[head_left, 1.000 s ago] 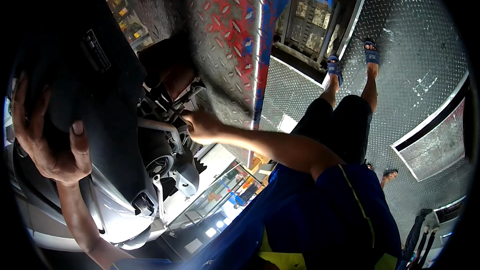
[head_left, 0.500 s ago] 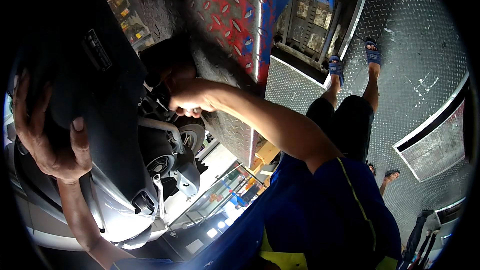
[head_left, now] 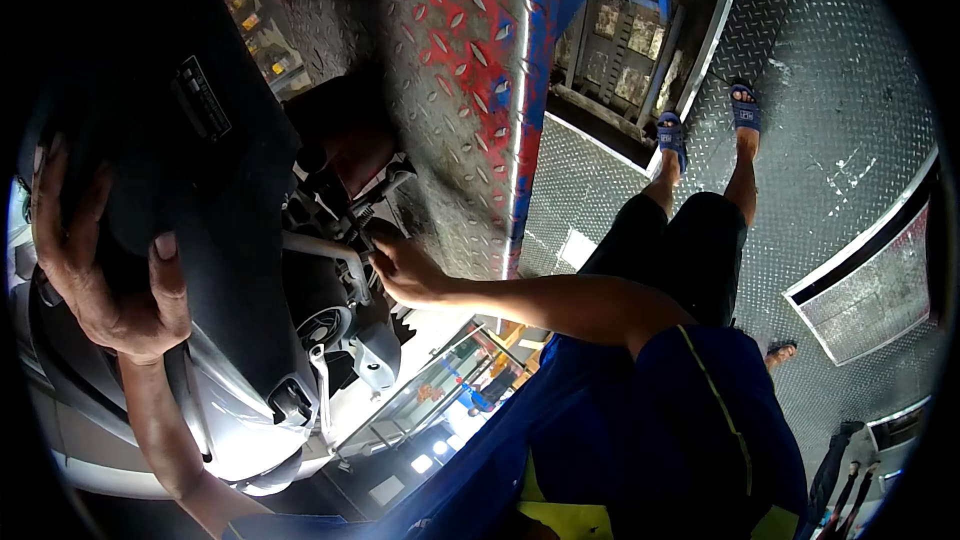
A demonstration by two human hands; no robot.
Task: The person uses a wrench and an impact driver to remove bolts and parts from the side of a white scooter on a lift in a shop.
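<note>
Both hands on a scooter's rear end.
Left hand [head_left: 105, 270] grips the dark seat edge [head_left: 215, 200], fingers curled over it; right hand [head_left: 405, 275] pinches a part by the engine [head_left: 335, 315], fingers narrow, beside the checker-plate ramp [head_left: 465, 60].

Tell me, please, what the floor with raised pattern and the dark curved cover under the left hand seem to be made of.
The patterned floor: probably metal tread plate, dull grey, with raised lozenges catching light. The dark curved cover under the left hand: likely moulded plastic, smooth and matte with soft highlights.
</note>
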